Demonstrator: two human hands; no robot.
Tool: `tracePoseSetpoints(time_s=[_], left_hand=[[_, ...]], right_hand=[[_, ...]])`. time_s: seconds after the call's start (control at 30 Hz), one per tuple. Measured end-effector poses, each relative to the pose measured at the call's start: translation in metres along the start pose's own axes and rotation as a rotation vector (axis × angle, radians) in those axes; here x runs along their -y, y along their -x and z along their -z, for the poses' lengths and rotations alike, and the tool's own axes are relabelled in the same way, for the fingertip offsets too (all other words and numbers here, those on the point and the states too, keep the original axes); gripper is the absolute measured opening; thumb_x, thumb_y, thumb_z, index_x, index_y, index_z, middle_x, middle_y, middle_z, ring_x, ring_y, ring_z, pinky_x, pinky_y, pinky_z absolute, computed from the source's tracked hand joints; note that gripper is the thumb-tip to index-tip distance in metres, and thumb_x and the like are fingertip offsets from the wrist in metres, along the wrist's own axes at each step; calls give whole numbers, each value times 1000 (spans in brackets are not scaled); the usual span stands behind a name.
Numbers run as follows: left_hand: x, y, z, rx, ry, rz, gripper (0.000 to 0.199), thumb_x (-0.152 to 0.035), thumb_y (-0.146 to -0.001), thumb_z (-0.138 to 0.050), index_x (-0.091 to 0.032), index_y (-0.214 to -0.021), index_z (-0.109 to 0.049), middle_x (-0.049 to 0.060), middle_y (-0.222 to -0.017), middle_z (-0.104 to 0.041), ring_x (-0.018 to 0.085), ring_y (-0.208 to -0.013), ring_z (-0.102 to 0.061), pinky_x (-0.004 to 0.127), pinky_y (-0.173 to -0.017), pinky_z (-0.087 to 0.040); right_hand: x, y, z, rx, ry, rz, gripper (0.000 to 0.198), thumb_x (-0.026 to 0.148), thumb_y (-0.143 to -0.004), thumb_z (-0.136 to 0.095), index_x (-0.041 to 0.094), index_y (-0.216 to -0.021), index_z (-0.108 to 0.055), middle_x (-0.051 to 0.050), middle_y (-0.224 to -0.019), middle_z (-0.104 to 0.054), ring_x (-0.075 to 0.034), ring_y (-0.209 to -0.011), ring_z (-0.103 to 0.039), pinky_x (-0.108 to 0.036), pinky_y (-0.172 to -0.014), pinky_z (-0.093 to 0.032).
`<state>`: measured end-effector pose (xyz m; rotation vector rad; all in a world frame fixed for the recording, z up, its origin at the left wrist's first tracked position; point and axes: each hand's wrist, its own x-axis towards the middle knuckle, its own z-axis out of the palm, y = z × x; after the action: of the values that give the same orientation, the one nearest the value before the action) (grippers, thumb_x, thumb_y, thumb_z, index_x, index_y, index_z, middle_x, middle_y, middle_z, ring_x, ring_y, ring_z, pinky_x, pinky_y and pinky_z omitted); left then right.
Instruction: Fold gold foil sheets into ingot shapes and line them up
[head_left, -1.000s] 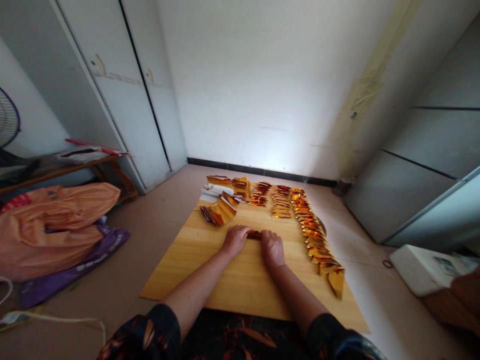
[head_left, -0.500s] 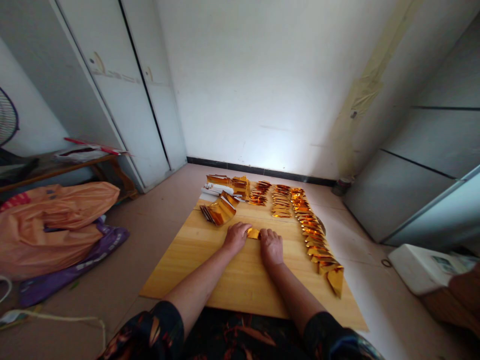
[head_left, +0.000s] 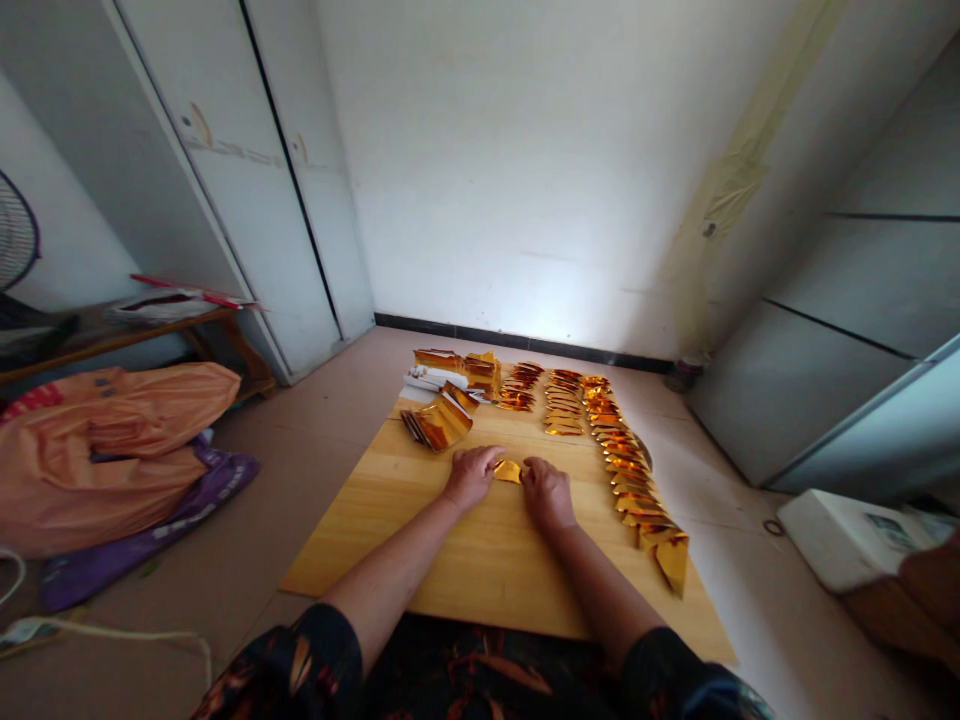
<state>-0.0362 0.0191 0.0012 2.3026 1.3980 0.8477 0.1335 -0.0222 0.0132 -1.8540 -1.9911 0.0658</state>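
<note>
A small piece of gold foil paper [head_left: 508, 471] is held between my two hands, low over the wooden board [head_left: 465, 560]. My left hand [head_left: 472, 477] pinches its left end, and my right hand [head_left: 548, 493] grips the right end with curled fingers. Beyond my left hand lies a curved stack of gold foil sheets [head_left: 442, 418]. A long row of folded gold foil pieces [head_left: 628, 470] runs down the board's right side. Shorter rows of folded pieces [head_left: 564, 402] sit at the back. My fingertips are partly hidden by my hands.
More gold foil stacks [head_left: 481, 373] and a white wrapper [head_left: 435, 378] lie at the board's back left. Orange bags [head_left: 120, 440] and a purple bag [head_left: 150, 530] are on the floor at left. A white box [head_left: 840, 535] stands at right, near a grey cabinet [head_left: 825, 370].
My right hand has turned slightly and its fingers are more curled at the foil's right end. The foil piece looks more arched. My left hand has barely moved.
</note>
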Motion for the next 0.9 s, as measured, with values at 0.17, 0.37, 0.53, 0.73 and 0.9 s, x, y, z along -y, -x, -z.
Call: tracePoseSetpoints(time_s=[0.17,0.37,0.53,0.73,0.9], left_hand=[[-4,7,7,-1,-5,-24,46,0,-71,-52,-23,-109,-63,-1,-86,-69,14,-80,-61,32,-84,-38],[0,13,11,44,-37,-107,22,-6,-74,-57,-21,-82,-70,0,-82,-73,17,-80,-62,35,-84,-38],[0,17,13,45,-74,-233,21,-5,-76,-56,-21,-80,-70,0,-79,-72,16,-79,-62,31,-78,-40],[0,18,13,11,-84,-267,20,-5,-77,-56,-19,-81,-70,2,-77,-71,16,-77,-61,29,-75,-43],[2,17,12,29,-82,-225,19,-6,-78,-58,-19,-85,-70,2,-80,-71,16,-78,-61,29,-76,-43]], right_hand=[[-7,4,3,21,-88,70,31,8,-78,-50,21,-102,-64,-1,-87,-70,-14,-83,-63,-23,-74,-38],[-6,7,6,46,-72,122,23,8,-80,-48,21,-83,-67,-2,-84,-69,-14,-82,-61,-22,-74,-38],[-3,10,3,48,-37,144,24,5,-79,-48,19,-82,-67,-4,-82,-66,-14,-80,-58,-22,-73,-39],[-3,11,3,78,-10,163,21,15,-86,-49,19,-85,-70,-5,-85,-64,-15,-80,-58,-23,-73,-39],[0,6,9,167,53,127,23,17,-88,-48,20,-89,-70,-5,-88,-64,-14,-84,-59,-22,-75,-39]])
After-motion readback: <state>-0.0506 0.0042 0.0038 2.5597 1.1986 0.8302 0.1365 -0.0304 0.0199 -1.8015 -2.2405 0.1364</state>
